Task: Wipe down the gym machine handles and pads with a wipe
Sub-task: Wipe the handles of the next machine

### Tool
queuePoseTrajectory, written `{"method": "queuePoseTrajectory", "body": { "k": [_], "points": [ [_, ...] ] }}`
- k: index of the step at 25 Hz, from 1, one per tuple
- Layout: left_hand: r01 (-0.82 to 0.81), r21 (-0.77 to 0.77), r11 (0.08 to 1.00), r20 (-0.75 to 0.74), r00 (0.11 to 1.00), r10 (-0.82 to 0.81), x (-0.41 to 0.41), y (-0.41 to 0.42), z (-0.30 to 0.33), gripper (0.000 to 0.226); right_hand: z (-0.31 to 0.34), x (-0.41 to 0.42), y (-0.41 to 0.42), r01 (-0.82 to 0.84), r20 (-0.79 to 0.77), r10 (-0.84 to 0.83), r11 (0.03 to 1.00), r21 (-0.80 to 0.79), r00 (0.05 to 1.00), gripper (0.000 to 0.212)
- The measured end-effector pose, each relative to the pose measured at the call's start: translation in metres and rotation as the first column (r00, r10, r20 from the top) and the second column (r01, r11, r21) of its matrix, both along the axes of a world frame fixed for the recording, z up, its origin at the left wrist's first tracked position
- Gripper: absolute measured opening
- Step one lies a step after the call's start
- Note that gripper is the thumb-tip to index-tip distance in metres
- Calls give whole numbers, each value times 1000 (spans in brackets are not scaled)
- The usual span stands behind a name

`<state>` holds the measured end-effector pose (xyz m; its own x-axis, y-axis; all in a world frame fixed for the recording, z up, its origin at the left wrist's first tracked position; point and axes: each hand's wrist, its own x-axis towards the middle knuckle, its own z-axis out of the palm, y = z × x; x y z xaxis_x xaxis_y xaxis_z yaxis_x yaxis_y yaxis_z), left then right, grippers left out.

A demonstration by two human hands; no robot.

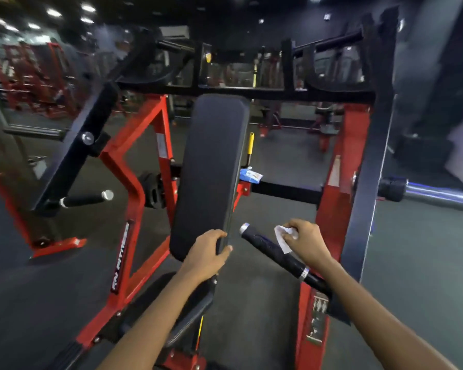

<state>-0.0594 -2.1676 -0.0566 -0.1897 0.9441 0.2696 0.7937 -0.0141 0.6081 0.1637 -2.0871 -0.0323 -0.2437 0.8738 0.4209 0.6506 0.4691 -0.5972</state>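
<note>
A red and black gym machine fills the view, with a tall black back pad [211, 166] in the middle. My left hand [206, 253] grips the pad's lower right edge. My right hand [304, 243] holds a crumpled white wipe [284, 236] against the right black handle [271, 249], which slants down to the right and looks wet. The left handle [84, 200] sticks out at the left, untouched. A black seat pad [171, 311] lies below my left forearm.
A blue wipe packet [250, 176] rests on the black crossbar right of the back pad. A yellow-tipped lever [251, 145] stands behind it. A chrome weight peg [439, 194] juts out at the right. More red machines stand far left on grey floor.
</note>
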Motion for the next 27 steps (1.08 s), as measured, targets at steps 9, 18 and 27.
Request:
{"method": "queuePoseTrajectory", "body": {
  "k": [9,18,27],
  "points": [
    [331,26,943,13,944,-331,-27,55,-3,36,-7,-9,10,241,57,-239,970,-36,969,24],
    [436,38,899,-101,897,-430,-64,113,-20,45,-21,-54,43,205,0,-205,977,-58,979,42],
    [508,34,861,-208,846,-491,-132,224,-21,56,-27,-89,49,461,276,-433,886,-45,858,12]
  ]
}}
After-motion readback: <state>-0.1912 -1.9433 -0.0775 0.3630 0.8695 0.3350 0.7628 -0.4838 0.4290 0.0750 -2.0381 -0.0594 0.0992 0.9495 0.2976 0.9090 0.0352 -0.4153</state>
